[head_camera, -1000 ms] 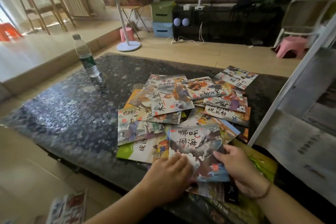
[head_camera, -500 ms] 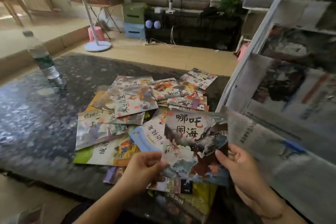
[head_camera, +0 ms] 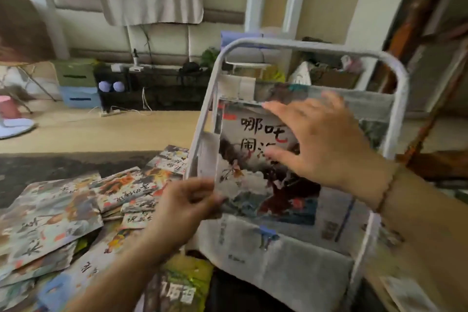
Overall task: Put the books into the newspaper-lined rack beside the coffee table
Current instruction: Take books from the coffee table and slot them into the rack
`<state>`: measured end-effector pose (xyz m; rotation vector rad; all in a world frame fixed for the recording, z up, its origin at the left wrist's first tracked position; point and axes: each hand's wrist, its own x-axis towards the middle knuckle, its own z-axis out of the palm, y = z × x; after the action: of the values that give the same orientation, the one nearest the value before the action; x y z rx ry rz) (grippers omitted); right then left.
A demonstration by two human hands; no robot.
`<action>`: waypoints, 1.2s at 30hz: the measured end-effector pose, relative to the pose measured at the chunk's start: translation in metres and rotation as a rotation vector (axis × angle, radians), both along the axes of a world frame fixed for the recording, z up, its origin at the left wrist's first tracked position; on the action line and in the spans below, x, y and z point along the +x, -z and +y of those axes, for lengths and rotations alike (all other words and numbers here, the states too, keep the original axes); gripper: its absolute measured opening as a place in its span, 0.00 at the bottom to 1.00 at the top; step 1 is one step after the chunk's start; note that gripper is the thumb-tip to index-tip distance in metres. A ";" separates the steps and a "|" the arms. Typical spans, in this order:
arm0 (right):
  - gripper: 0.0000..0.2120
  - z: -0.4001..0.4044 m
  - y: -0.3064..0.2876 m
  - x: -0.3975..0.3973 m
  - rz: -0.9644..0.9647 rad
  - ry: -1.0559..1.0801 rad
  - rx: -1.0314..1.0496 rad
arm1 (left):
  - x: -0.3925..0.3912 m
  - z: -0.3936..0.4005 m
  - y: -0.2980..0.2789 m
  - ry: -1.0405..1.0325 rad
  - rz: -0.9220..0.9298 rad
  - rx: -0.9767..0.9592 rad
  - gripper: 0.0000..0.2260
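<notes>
A thin picture book (head_camera: 255, 185) with black Chinese characters on its cover stands upright against the newspaper lining of the white metal rack (head_camera: 298, 44). My left hand (head_camera: 184, 206) pinches the book's lower left edge. Spread flat over the cover's upper right is my right hand (head_camera: 321, 142), fingers apart. Several more picture books (head_camera: 58, 213) lie scattered on the dark stone coffee table (head_camera: 50, 164) to the left of the rack.
A blue clip (head_camera: 267, 234) holds newspaper (head_camera: 286, 273) on the rack's lower tier. A green-covered book (head_camera: 182, 284) lies at the table's near edge. Beyond are a wooden floor, a dark low cabinet (head_camera: 157, 88), stacked boxes (head_camera: 78, 83) and a fan base (head_camera: 15, 126).
Both hands lifted the book off the pile and carried it up and right into the rack. My right hand went from gripping its edge to lying flat on the cover.
</notes>
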<state>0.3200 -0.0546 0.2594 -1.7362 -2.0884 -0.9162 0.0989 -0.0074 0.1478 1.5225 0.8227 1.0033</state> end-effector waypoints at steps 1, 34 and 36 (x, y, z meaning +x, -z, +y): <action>0.33 0.004 -0.016 0.009 -0.002 0.010 0.031 | 0.015 0.007 -0.016 0.021 0.011 0.043 0.07; 0.31 0.015 0.028 0.089 -0.063 0.294 -0.010 | 0.147 0.061 -0.054 -0.137 0.724 0.558 0.13; 0.31 0.016 0.029 0.087 -0.053 0.300 -0.026 | 0.143 0.059 -0.053 -0.126 0.712 0.560 0.13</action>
<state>0.4075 -0.0389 0.2308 -2.0996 -1.9095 -1.0272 0.2422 0.0520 0.2008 2.4041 1.1981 0.8116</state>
